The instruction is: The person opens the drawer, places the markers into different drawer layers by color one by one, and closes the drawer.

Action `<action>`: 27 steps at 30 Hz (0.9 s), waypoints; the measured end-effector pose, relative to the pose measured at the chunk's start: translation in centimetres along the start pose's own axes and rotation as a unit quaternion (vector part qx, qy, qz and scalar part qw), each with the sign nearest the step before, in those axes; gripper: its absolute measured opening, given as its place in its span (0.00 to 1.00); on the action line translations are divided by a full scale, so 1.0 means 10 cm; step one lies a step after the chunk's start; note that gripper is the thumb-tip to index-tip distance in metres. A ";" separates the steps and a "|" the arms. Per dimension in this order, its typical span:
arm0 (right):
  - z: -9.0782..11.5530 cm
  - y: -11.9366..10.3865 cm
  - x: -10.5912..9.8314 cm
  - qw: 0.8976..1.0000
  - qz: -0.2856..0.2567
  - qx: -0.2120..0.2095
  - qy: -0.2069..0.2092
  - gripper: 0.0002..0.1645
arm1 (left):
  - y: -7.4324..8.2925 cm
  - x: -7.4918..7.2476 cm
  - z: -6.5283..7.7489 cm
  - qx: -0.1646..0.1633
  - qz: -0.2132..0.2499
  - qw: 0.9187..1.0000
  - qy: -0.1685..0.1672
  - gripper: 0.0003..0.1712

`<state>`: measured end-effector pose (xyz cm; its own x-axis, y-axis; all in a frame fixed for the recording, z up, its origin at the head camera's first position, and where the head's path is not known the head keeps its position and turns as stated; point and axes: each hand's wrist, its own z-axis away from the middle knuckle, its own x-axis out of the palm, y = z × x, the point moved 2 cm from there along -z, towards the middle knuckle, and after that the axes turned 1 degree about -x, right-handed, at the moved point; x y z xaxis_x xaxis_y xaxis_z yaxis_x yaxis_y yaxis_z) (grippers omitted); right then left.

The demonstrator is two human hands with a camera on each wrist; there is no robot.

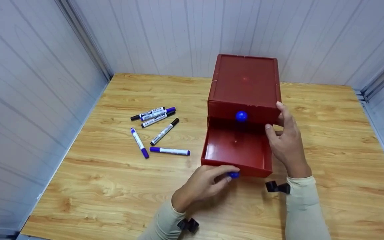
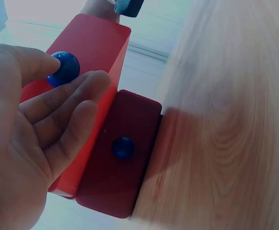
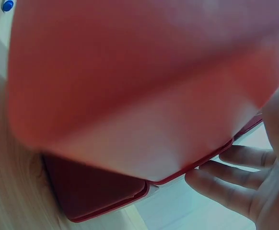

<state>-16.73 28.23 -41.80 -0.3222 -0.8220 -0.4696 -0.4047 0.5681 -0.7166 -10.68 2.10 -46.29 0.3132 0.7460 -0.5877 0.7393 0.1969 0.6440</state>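
Note:
A red drawer cabinet stands on the table, one drawer pulled out below a shut drawer front with a blue knob. My left hand pinches the pulled-out drawer's blue knob between thumb and fingertips. Beneath it, the left wrist view shows another shut drawer with its own knob. On the cabinet's right front edge rests my right hand, thumb at the front and fingers fairly straight along the side. The drawer's wall fills much of the right wrist view.
Left of the cabinet, several marker pens with black or blue caps lie scattered on the wooden table. A pale panel wall rises behind the table, with more panels at both sides.

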 end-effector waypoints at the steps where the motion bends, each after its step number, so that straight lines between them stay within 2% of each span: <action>1: 0.00 0.00 0.00 1.000 0.000 -0.001 0.000 0.42 | 0.00 -0.01 0.01 0.001 0.000 1.000 0.002 0.19; 7: 0.00 0.00 0.00 1.000 0.007 -0.001 -0.003 0.42 | 0.00 0.00 0.04 0.010 -0.008 1.000 0.010 0.19; 14: -0.01 0.01 0.02 1.000 -0.003 -0.014 0.004 0.42 | 0.01 0.00 0.06 0.032 -0.049 0.998 0.010 0.20; 17: 0.00 0.02 0.02 1.000 -0.004 -0.014 0.006 0.42 | 0.01 -0.01 0.08 0.041 -0.051 0.998 0.017 0.20; 22: 0.00 0.03 0.01 1.000 0.002 -0.015 0.009 0.43 | 0.02 -0.05 0.07 0.086 -0.059 0.993 0.052 0.17; 27: 0.01 0.03 0.00 1.000 0.006 -0.016 0.008 0.43 | 0.02 -0.15 0.08 0.123 -0.042 0.984 0.118 0.15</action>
<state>-16.82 28.36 -42.05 -0.3411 -0.8141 -0.4701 -0.4275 0.5797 -0.6937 -10.53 0.51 -45.67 0.1199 0.8666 -0.4844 0.8879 0.1247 0.4429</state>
